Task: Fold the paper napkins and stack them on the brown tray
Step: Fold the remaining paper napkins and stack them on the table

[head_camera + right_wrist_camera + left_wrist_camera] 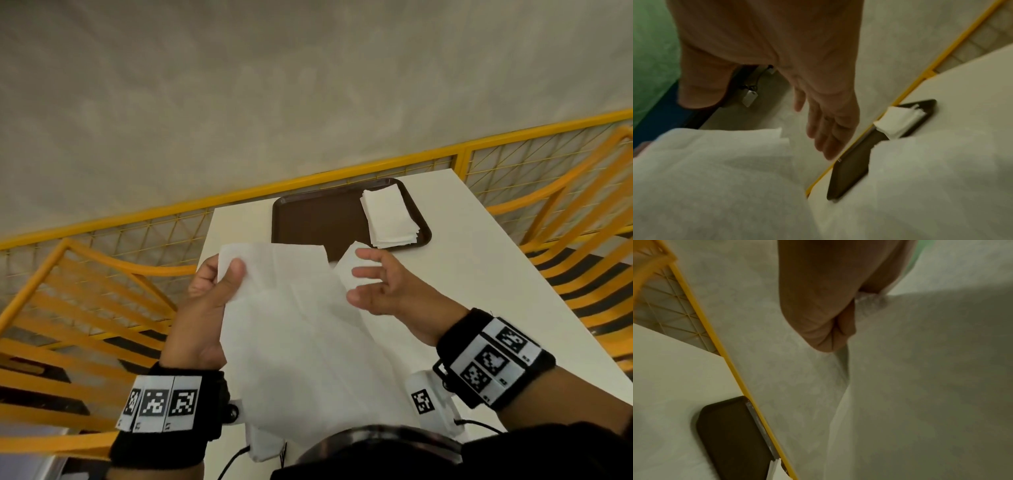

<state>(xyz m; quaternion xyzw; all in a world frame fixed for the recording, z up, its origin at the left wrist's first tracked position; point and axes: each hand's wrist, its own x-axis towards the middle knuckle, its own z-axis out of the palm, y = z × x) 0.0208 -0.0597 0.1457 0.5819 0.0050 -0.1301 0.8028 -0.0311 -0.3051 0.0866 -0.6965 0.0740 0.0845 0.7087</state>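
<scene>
A large unfolded white napkin (pixel 301 329) hangs in the air over the white table (pixel 479 274). My left hand (pixel 228 274) pinches its top left corner between thumb and fingers; the left wrist view shows the same pinch (pixel 846 324) on the sheet (pixel 920 386). My right hand (pixel 368 281) is open with spread fingers, just beside the napkin's loose right corner (pixel 349 270), holding nothing. In the right wrist view its straight fingers (pixel 826 129) hover above the sheet (pixel 715 178). The brown tray (pixel 318 219) lies at the table's far end with a stack of folded napkins (pixel 390 219) on its right side.
Yellow slatted chairs stand at the left (pixel 85 308) and right (pixel 589 240) of the table. A yellow mesh railing (pixel 342 174) runs behind the table's far edge. Black cables (pixel 233 459) hang near my body at the near edge.
</scene>
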